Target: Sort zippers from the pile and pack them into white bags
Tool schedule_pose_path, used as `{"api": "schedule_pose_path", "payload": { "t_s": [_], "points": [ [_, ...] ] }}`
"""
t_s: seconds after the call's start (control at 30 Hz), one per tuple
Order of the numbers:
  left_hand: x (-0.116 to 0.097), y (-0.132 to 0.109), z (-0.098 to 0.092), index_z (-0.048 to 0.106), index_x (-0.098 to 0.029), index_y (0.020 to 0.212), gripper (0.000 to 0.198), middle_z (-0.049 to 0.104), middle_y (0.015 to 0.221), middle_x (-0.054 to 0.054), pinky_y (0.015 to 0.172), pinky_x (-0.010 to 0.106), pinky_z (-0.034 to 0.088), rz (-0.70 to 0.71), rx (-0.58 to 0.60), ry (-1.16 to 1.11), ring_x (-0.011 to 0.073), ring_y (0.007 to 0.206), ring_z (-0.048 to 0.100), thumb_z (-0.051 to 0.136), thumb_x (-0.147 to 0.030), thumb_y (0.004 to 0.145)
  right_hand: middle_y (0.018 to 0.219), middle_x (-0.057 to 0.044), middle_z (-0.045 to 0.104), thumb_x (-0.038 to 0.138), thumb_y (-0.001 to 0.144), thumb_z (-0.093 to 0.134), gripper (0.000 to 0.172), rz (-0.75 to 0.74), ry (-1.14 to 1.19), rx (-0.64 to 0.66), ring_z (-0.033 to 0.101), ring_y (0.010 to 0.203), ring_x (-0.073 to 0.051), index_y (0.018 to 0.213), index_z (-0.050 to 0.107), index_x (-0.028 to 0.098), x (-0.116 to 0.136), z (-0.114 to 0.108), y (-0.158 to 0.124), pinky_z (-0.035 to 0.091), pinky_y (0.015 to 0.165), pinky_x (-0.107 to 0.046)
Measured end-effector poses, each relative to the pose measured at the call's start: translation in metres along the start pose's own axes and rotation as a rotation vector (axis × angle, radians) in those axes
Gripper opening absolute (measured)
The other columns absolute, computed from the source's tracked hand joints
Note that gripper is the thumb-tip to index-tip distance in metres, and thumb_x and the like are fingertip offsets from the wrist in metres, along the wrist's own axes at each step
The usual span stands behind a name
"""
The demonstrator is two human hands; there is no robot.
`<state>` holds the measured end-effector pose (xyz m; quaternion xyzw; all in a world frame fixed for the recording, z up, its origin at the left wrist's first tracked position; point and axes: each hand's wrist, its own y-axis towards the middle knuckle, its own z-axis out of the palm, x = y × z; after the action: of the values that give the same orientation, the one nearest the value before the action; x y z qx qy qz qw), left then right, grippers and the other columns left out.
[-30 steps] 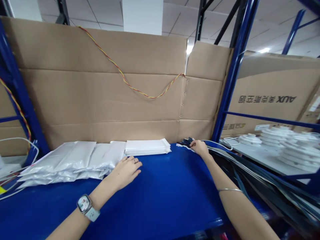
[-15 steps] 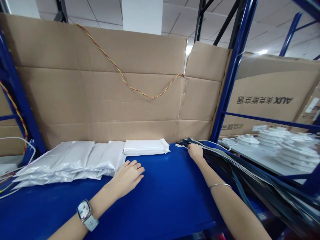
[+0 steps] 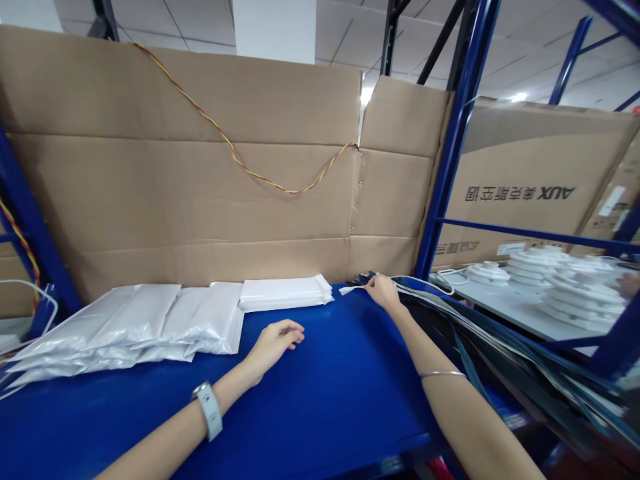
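The right hand (image 3: 383, 292) was closed in a pinch on a white cord (image 3: 353, 289), whose end stuck out toward nine o'clock, while a bundle of cords (image 3: 480, 327) ran off toward four o'clock. The left hand (image 3: 273, 345), half curled and empty, was over the blue table (image 3: 320, 393), with white bags (image 3: 145, 317) at nine o'clock and white packs (image 3: 283, 293) at twelve. A cardboard sheet (image 3: 225, 220) blocked twelve o'clock beyond both hands.

it looks like a workshop or warehouse: blue racking (image 3: 456, 143) stands at upper right, a big printed carton (image 3: 530, 160) behind it, white discs (image 3: 583, 300) stacked at right, bagged packets (image 3: 135, 320) at lower left, bundled strands (image 3: 480, 327) at lower right.
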<state>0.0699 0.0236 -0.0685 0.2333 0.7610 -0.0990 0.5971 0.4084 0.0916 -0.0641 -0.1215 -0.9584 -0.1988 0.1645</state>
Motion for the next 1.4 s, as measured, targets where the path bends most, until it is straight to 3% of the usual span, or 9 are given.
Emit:
{"api": "schedule_pose_path", "payload": {
  "t_s": [0.13, 0.37, 0.53, 0.7, 0.8, 0.93, 1.03, 1.23, 1.4],
  "points": [
    [0.001, 0.041, 0.046, 0.066, -0.012, 0.081, 0.015, 0.067, 0.083, 0.012, 0.081, 0.032, 0.045, -0.130, -0.095, -0.490, 0.0186, 0.078, 0.063, 0.065, -0.026, 0.075, 0.072, -0.006, 0.069, 0.023, 0.076, 0.050, 0.023, -0.106, 0.175, 0.172, 0.064, 0.072, -0.018, 0.078, 0.071, 0.013, 0.009, -0.026, -0.002, 0.044, 0.070, -0.023],
    [-0.002, 0.096, 0.130, 0.064, -0.010, 0.086, 0.032, 0.065, 0.093, 0.016, 0.086, 0.035, 0.044, -0.123, 0.000, -0.748, 0.0206, 0.085, 0.062, 0.073, -0.036, 0.069, 0.076, -0.005, 0.070, 0.029, 0.076, 0.050, 0.027, -0.184, 0.355, 0.355, 0.063, 0.066, -0.014, 0.084, 0.069, 0.012, 0.023, -0.050, -0.013, 0.045, 0.058, -0.019],
    [0.003, 0.127, 0.149, 0.061, -0.016, 0.091, 0.026, 0.064, 0.097, 0.012, 0.082, 0.030, 0.045, -0.092, -0.086, -0.921, 0.0173, 0.085, 0.062, 0.063, -0.038, 0.078, 0.074, -0.005, 0.070, 0.029, 0.073, 0.052, 0.027, -0.188, 0.374, 0.521, 0.062, 0.065, -0.014, 0.084, 0.070, 0.013, 0.016, -0.061, -0.020, 0.044, 0.053, -0.018],
    [0.006, 0.148, 0.154, 0.058, -0.012, 0.078, 0.027, 0.064, 0.082, 0.012, 0.072, 0.030, 0.047, -0.104, -0.122, -1.036, 0.0170, 0.072, 0.063, 0.055, -0.039, 0.083, 0.068, -0.004, 0.070, 0.023, 0.062, 0.064, 0.015, -0.151, 0.301, 0.696, 0.062, 0.061, -0.014, 0.072, 0.072, 0.015, 0.011, -0.057, -0.020, 0.046, 0.051, -0.019],
    [0.009, 0.155, 0.159, 0.051, -0.015, 0.073, 0.026, 0.061, 0.072, 0.007, 0.071, 0.030, 0.047, -0.140, -0.197, -1.095, 0.0146, 0.065, 0.061, 0.051, -0.037, 0.086, 0.072, -0.006, 0.070, 0.027, 0.068, 0.063, 0.018, -0.110, 0.260, 0.603, 0.063, 0.064, -0.015, 0.078, 0.071, 0.016, 0.004, -0.052, -0.014, 0.048, 0.056, -0.020],
    [0.013, 0.158, 0.159, 0.047, -0.016, 0.072, 0.021, 0.048, 0.054, -0.003, 0.069, 0.031, 0.048, -0.173, -0.217, -1.149, 0.0101, 0.051, 0.052, 0.055, -0.031, 0.084, 0.089, -0.011, 0.069, 0.023, 0.080, 0.051, 0.023, -0.008, 0.127, 0.259, 0.063, 0.083, -0.018, 0.095, 0.067, 0.016, -0.011, -0.040, -0.003, 0.046, 0.069, -0.024],
    [0.015, 0.156, 0.155, 0.047, -0.016, 0.069, 0.018, 0.046, 0.051, -0.004, 0.067, 0.030, 0.047, -0.183, -0.175, -1.164, 0.0097, 0.049, 0.050, 0.062, -0.021, 0.079, 0.101, -0.011, 0.065, 0.020, 0.080, 0.053, 0.022, 0.046, 0.009, 0.056, 0.057, 0.098, -0.021, 0.099, 0.065, 0.019, -0.019, -0.020, 0.001, 0.042, 0.080, -0.028],
    [0.016, 0.155, 0.152, 0.050, -0.015, 0.068, 0.018, 0.054, 0.057, 0.001, 0.071, 0.032, 0.048, -0.220, -0.176, -1.193, 0.0130, 0.056, 0.057, 0.054, -0.021, 0.084, 0.105, -0.014, 0.062, 0.019, 0.076, 0.060, 0.014, 0.069, -0.158, -0.110, 0.051, 0.106, -0.027, 0.089, 0.065, 0.016, -0.018, 0.020, 0.005, 0.041, 0.080, -0.032],
    [0.017, 0.156, 0.152, 0.053, -0.013, 0.071, 0.017, 0.058, 0.061, 0.005, 0.074, 0.034, 0.048, -0.240, -0.178, -1.200, 0.0156, 0.061, 0.061, 0.053, -0.022, 0.085, 0.102, -0.017, 0.062, 0.018, 0.084, 0.047, 0.020, 0.061, -0.234, -0.183, 0.051, 0.104, -0.026, 0.089, 0.066, 0.014, -0.021, 0.027, 0.011, 0.040, 0.079, -0.031]
  ]
}}
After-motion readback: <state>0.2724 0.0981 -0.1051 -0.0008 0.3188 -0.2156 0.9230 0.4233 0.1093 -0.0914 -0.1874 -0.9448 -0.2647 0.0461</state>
